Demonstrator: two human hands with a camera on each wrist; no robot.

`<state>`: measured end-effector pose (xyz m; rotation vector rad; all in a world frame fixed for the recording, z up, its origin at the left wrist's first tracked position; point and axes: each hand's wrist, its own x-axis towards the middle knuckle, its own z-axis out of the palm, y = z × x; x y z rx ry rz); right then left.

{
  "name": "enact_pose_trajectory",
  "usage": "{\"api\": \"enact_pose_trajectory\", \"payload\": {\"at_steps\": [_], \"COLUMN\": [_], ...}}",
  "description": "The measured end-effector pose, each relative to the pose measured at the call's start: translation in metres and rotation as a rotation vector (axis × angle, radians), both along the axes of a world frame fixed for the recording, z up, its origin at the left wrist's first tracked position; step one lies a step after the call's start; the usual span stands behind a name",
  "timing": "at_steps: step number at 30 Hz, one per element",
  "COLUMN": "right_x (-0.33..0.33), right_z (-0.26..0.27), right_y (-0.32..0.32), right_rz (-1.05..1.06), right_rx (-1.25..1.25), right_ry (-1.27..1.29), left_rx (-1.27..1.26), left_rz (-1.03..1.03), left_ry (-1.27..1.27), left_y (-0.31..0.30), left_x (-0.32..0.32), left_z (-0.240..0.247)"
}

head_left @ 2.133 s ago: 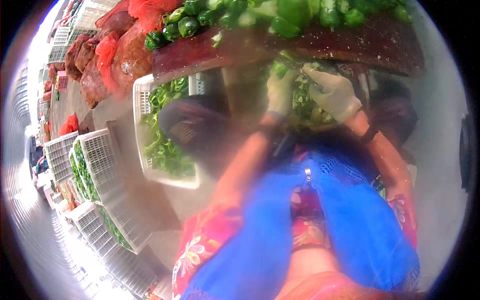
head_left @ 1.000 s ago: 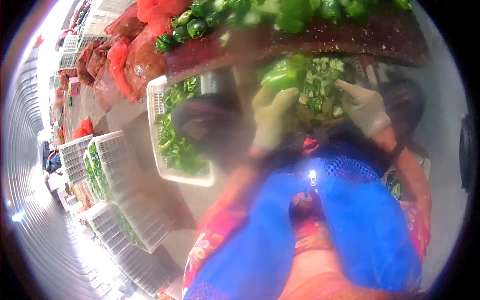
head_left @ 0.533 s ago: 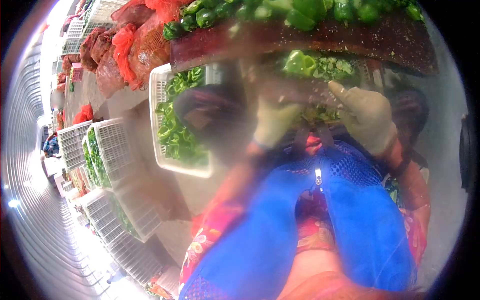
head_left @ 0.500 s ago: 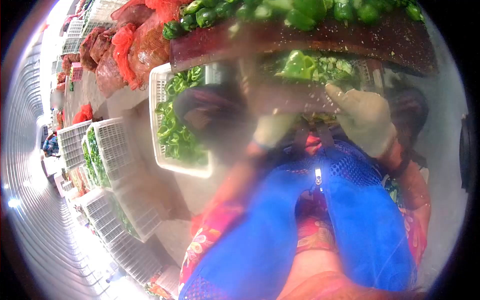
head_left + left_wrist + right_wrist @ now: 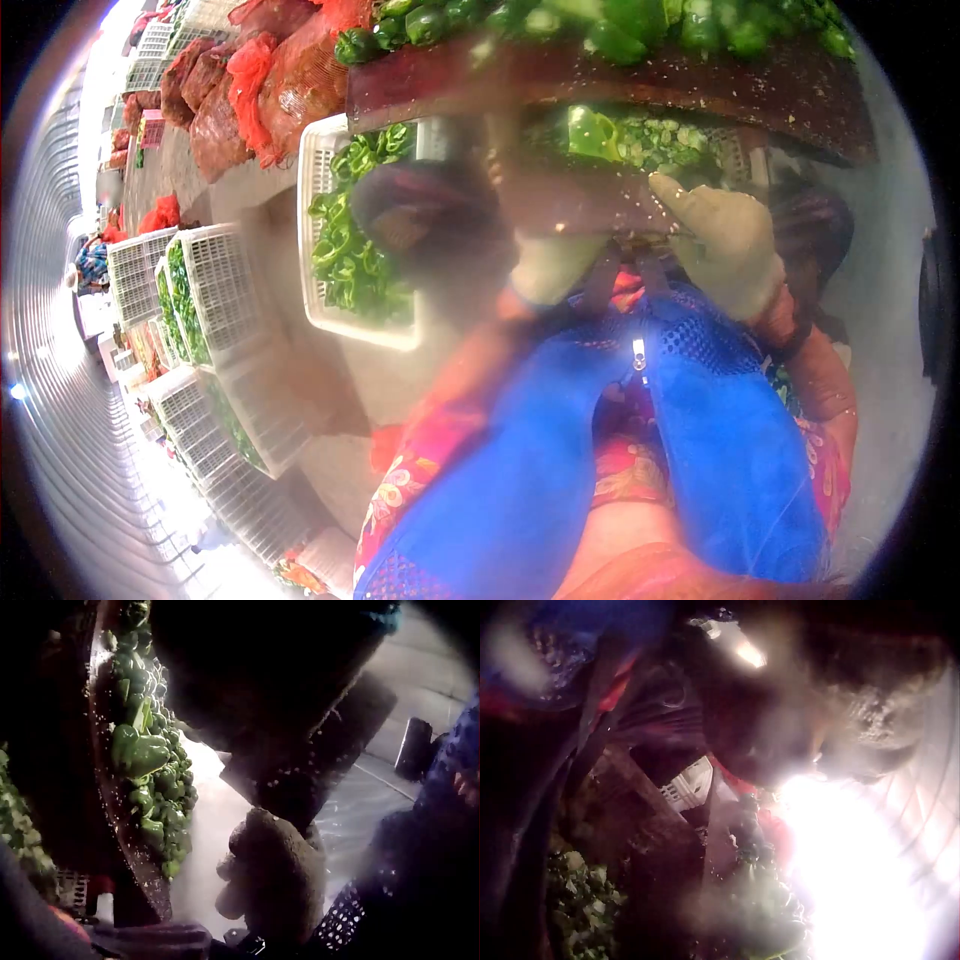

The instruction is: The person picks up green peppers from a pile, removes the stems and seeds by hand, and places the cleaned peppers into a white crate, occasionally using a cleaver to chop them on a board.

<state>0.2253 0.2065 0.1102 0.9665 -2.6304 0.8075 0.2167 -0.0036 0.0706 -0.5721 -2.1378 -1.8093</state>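
Note:
Both gloved hands hold a flat, dark brown, speckled piece (image 5: 585, 205) between them in the head view. At its near left edge is my left hand (image 5: 558, 268), fingers mostly hidden beneath it. My right hand (image 5: 730, 245) grips its right end, thumb laid along the edge. The left wrist view shows curled gloved fingers, apparently of my right hand (image 5: 274, 874), at the end of the dark piece (image 5: 300, 769). Just beyond it a bright green pepper (image 5: 593, 133) lies beside chopped green pieces (image 5: 665, 142). The right wrist view is blurred, with chopped pieces (image 5: 585, 907) low at left.
A dark red board (image 5: 600, 80) bearing many green peppers (image 5: 700, 28) spans the far side. A white crate of green pieces (image 5: 355, 225) stands at left. Red net sacks (image 5: 295, 90) and stacked crates (image 5: 215, 290) are farther left. Blue clothing covers the lap.
About a second ago my hands were apart, with the pepper at my left fingertips. Now the pepper lies beyond them, and both hands hold the flat piece. Since half a second ago little has moved.

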Motion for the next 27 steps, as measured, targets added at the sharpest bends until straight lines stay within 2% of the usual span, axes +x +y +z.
{"api": "enact_pose_trajectory", "payload": {"at_steps": [4, 6, 10, 12, 13, 15, 17, 18, 19, 20, 21, 22, 23, 24, 25, 26, 27], "right_x": [-0.001, 0.001, -0.004, -0.008, -0.010, -0.011, -0.010, -0.008, -0.006, -0.005, -0.008, -0.012, -0.017, -0.020, -0.020, -0.019, -0.018], "right_z": [-0.010, -0.012, -0.017, -0.019, -0.022, -0.035, -0.063, -0.073, -0.082, -0.085, -0.084, -0.078, -0.071, -0.059, -0.043, -0.036, -0.037], "right_y": [0.007, 0.007, 0.010, 0.010, 0.009, 0.010, 0.024, 0.029, 0.034, 0.035, 0.034, 0.032, 0.030, 0.032, 0.038, 0.041, 0.041], "right_rz": [-0.027, -0.028, -0.035, -0.026, -0.023, -0.019, -0.211, -0.202, -0.398, -0.590, -0.582, -0.693, -0.780, -0.761, -0.630, -0.490, -0.458], "right_rx": [0.024, 0.047, 0.109, 0.125, 0.051, -0.023, -0.005, -0.004, -0.041, -0.077, -0.081, -0.446, -0.820, -0.827, -0.840, -0.843, -0.843], "right_ry": [-0.022, -0.055, -0.008, -0.019, 0.007, 0.030, 0.016, 0.018, -0.207, -0.437, -0.436, -0.718, -0.998, -1.000, -1.133, -1.265, -1.272], "left_rx": [0.042, -0.109, -0.124, -0.072, -0.072, -0.202, -0.152, -0.107, -0.108, 0.121, 0.351, 0.346, 0.495, 0.643, 0.635, 0.820, 1.005], "left_rz": [-0.016, 0.152, 0.218, 0.085, 0.085, 0.110, 0.062, 0.010, 0.016, 0.027, 0.038, 0.048, -0.049, -0.148, -0.132, -0.185, -0.236], "left_ry": [-0.032, -0.108, -0.153, 0.081, 0.078, -0.414, -0.391, -0.369, -0.363, -0.485, -0.600, -0.593, -0.673, -0.747, -0.733, -0.762, -0.782], "left_y": [0.000, 0.000, 0.003, -0.002, -0.003, -0.003, -0.011, -0.014, -0.012, -0.006, -0.004, -0.008, -0.015, -0.021, -0.025, -0.031, -0.037], "left_x": [0.001, 0.008, 0.006, 0.000, 0.002, 0.007, 0.001, -0.002, -0.001, 0.002, 0.004, 0.002, -0.001, -0.004, -0.006, -0.008, -0.008], "left_z": [0.000, -0.011, -0.033, -0.032, -0.025, -0.005, -0.005, -0.005, 0.000, 0.010, 0.016, 0.014, 0.009, 0.007, 0.009, 0.011, 0.013]}}
